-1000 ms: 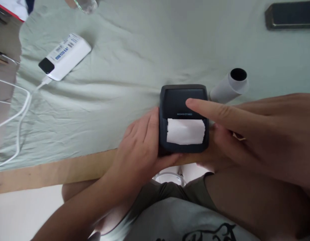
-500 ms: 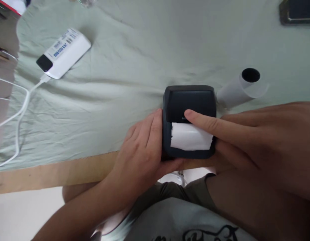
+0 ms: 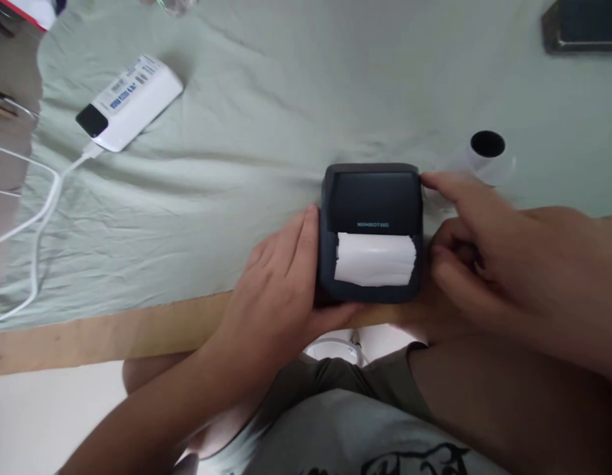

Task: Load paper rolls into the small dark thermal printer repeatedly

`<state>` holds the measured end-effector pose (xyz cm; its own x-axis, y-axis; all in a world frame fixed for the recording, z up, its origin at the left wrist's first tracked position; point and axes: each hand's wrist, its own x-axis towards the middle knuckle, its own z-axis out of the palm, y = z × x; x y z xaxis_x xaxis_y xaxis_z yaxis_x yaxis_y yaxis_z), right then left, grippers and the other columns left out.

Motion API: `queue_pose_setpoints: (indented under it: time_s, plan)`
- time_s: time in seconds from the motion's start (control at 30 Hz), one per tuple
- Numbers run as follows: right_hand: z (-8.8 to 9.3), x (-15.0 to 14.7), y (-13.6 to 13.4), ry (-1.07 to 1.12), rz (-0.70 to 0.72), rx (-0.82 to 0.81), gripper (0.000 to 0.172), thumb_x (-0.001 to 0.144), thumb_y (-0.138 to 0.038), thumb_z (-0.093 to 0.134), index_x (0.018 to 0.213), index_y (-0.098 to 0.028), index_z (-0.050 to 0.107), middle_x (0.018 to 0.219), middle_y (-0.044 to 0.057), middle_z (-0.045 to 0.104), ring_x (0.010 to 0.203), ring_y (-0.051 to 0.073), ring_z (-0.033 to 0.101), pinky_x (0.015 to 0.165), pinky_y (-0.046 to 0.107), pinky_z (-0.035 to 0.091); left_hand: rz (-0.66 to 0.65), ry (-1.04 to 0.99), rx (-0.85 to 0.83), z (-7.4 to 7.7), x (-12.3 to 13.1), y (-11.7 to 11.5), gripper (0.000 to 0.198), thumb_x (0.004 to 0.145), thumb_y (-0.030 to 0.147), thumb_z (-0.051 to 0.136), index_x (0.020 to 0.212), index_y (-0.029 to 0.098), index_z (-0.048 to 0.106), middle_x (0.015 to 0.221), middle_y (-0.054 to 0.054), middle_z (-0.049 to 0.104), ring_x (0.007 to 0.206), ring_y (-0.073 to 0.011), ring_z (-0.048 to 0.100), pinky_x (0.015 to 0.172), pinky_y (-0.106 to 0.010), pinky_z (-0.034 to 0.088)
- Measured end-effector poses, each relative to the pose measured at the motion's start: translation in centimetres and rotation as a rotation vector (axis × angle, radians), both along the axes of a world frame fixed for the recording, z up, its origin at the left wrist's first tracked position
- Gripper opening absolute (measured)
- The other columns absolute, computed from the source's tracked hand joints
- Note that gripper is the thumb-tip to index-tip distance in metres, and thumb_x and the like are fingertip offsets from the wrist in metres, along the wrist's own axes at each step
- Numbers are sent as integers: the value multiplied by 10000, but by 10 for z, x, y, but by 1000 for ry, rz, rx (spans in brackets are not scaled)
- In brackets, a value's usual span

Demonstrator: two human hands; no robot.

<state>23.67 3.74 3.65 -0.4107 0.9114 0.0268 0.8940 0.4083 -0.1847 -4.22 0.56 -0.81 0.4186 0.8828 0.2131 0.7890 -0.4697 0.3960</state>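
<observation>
A dark label printer (image 3: 374,201) with a black lid stands near the table's front edge. White paper (image 3: 375,259) with a ragged edge sticks out of its slot. My left hand (image 3: 276,284) is wrapped along the printer's left side, its thumb at the front, holding it. At the printer's right side is my right hand (image 3: 494,251); its index finger is stretched to the upper right corner of the lid and the other fingers are curled. No object shows in this hand. Behind it stands a whitish roll (image 3: 506,168) with a dark hollow end, partly covered by the hand.
A white power bank (image 3: 148,99) with a label lies at the left, a white cable (image 3: 51,198) plugged into it. A dark box-like object (image 3: 587,30) sits at the far right. A green cloth (image 3: 266,99) covers the table up to its wooden edge (image 3: 113,333).
My right index finger has left the middle of the printer's lid and moved right and back to its upper right corner. The lettering on the lid is now uncovered. My left hand stays.
</observation>
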Motion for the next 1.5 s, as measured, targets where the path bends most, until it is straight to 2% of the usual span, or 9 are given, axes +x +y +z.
queue_pose_setpoints:
  time_s: [0.1, 0.2, 0.37, 0.53, 0.77, 0.93, 1.13, 1.33, 1.5]
  plan:
    - [2, -3, 6, -139, 52, -165, 749, 975, -368, 427, 1649, -89, 595, 552, 22, 564, 425, 197, 395, 496, 291, 129, -10, 16, 4, 4, 0, 1, 1041, 981, 635, 917, 1774, 198, 404, 1666, -257, 706, 1493, -471, 747, 1206, -601, 655]
    - [5, -11, 12, -179, 103, -226, 859, 931, -340, 449, 1715, 5, 513, 557, 25, 544, 443, 186, 357, 502, 295, 114, -30, 31, -16, 10, -3, 0, 1010, 999, 649, 908, 1765, 197, 430, 1611, -249, 748, 1431, -466, 787, 1152, -596, 691]
    - [11, -21, 15, -266, 99, -349, 791, 922, -311, 492, 1663, -43, 562, 598, 15, 580, 463, 174, 350, 499, 293, 129, 15, 29, -101, 16, -9, -7, 874, 1046, 743, 815, 1676, 204, 540, 1485, -224, 812, 1347, -468, 826, 1112, -629, 712]
    - [-1, -18, 10, -112, 119, -261, 745, 933, -343, 457, 1618, -84, 594, 571, -4, 540, 452, 185, 355, 532, 315, 119, 30, -9, -108, 18, -10, -8, 822, 1088, 812, 695, 1617, 193, 580, 1495, -231, 802, 1384, -460, 809, 1163, -649, 695]
    - [-14, -14, 11, -21, 133, -38, 647, 959, -267, 420, 1541, -80, 635, 581, -7, 519, 472, 168, 356, 568, 331, 156, 63, -41, -89, 16, -13, 2, 885, 1041, 805, 779, 1676, 227, 567, 1552, -205, 776, 1431, -462, 779, 1214, -640, 671]
    - [-8, -16, 15, -82, 130, -149, 617, 1006, -244, 411, 1570, -88, 607, 563, -29, 485, 482, 166, 345, 555, 326, 173, 87, -36, -105, 16, -9, 0, 968, 999, 708, 887, 1770, 272, 497, 1647, -197, 724, 1497, -463, 746, 1260, -641, 656]
    - [-10, -10, 13, -42, 133, -135, 613, 999, -275, 417, 1553, -101, 614, 563, -33, 492, 453, 156, 330, 568, 334, 143, 106, -30, -62, 24, -5, 0, 907, 1036, 819, 780, 1717, 249, 594, 1638, -165, 754, 1515, -433, 751, 1291, -573, 647]
    - [-2, -16, 22, -116, 142, -358, 800, 896, -340, 413, 1631, -53, 546, 570, -3, 502, 464, 211, 398, 544, 335, 174, 112, -9, -17, 22, -6, 2, 860, 946, 679, 953, 1620, 223, 674, 1533, -150, 824, 1382, -408, 833, 1218, -510, 695]
    - [-3, -17, 21, -137, 93, -276, 820, 928, -342, 389, 1711, -124, 495, 604, 19, 569, 495, 256, 501, 530, 337, 211, 40, -26, -12, 11, -12, 3, 1007, 898, 639, 1010, 1713, 266, 552, 1636, -186, 757, 1416, -432, 812, 1128, -525, 732]
